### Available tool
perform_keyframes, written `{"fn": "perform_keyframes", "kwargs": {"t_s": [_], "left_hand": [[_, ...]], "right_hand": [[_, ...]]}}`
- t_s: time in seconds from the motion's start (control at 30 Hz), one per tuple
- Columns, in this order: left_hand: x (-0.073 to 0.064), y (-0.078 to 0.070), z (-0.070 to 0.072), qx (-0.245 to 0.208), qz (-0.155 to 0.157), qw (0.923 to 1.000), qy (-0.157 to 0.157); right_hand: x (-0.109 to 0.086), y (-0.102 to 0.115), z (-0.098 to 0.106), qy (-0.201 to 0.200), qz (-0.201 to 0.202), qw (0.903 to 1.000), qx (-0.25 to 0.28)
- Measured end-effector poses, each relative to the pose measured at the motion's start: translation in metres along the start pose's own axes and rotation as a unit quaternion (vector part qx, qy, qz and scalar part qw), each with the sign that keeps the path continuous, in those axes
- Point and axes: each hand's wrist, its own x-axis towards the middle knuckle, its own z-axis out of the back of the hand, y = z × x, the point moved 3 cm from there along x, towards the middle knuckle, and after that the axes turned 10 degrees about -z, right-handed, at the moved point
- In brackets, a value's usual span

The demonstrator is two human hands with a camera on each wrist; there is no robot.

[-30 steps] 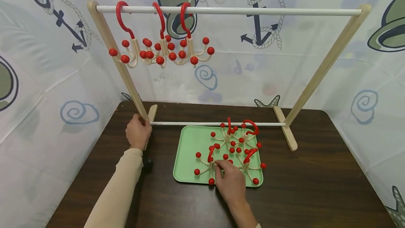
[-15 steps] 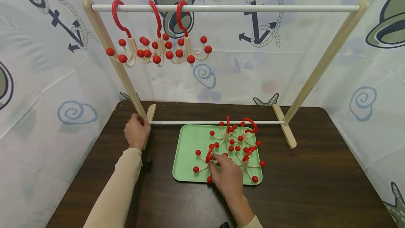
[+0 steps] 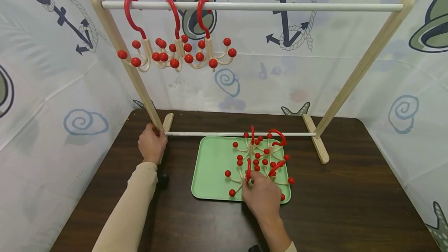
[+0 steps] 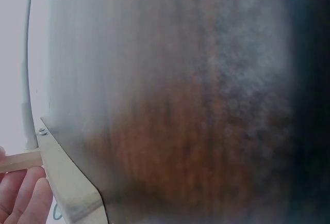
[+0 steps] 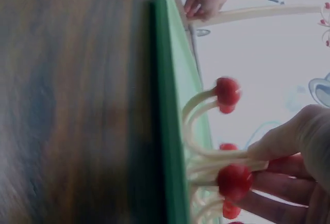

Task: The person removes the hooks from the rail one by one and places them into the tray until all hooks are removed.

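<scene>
My left hand (image 3: 152, 144) grips the lower part of the rack's left wooden post (image 3: 131, 71); in the left wrist view its fingers (image 4: 32, 198) curl at the post. Over the green tray (image 3: 210, 168), my right hand (image 3: 264, 195) pinches the cream stem of a small hanger with a red hook (image 3: 248, 170) and curved arms tipped with red balls. Thumb and fingers meet on that stem in the right wrist view, beside a red ball (image 5: 234, 181). Whether this hanger still touches the tray is unclear. Three similar hangers lie on the tray's right side, one beside the hand (image 3: 276, 168).
Three like hangers hang by red hooks (image 3: 203, 18) toward the left of the white top bar (image 3: 280, 7). A lower white bar (image 3: 210, 134) runs behind the tray. The right post (image 3: 364, 69) stands on a wooden foot (image 3: 316, 139) on the dark table (image 3: 350, 205).
The right hand first shifted left onto the front-left hanger's stem, then moved right with it. That hanger's hook has turned more upright. The left hand stays on the post.
</scene>
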Motion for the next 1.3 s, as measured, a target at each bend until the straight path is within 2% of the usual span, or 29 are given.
{"fn": "perform_keyframes", "kwargs": {"t_s": [0.17,0.5,0.7,0.87,1.07,1.17,1.3], "left_hand": [[0.000,-0.002,0.001,0.000,0.003,1.0000,0.001],[0.000,-0.001,0.001,0.002,0.005,1.0000,0.000],[0.002,0.002,-0.001,0.007,0.008,0.9999,0.007],[0.002,0.001,-0.001,0.009,0.010,0.9999,0.009],[0.002,0.000,-0.001,0.007,0.013,0.9999,0.008],[0.002,0.000,-0.001,0.008,0.014,0.9998,0.007],[0.002,0.000,0.000,0.007,0.012,0.9999,0.007]], "right_hand": [[0.003,-0.007,0.007,0.016,-0.043,0.9987,-0.021],[0.002,-0.007,0.014,0.037,-0.047,0.9980,-0.021],[-0.001,-0.004,0.031,0.068,-0.066,0.9955,-0.002],[-0.001,0.003,0.058,0.101,-0.076,0.9916,0.027],[0.007,0.011,0.101,0.148,-0.083,0.9829,0.072],[0.013,0.015,0.125,0.150,-0.077,0.9793,0.112],[0.024,0.024,0.153,0.117,-0.021,0.9787,0.167]]}}
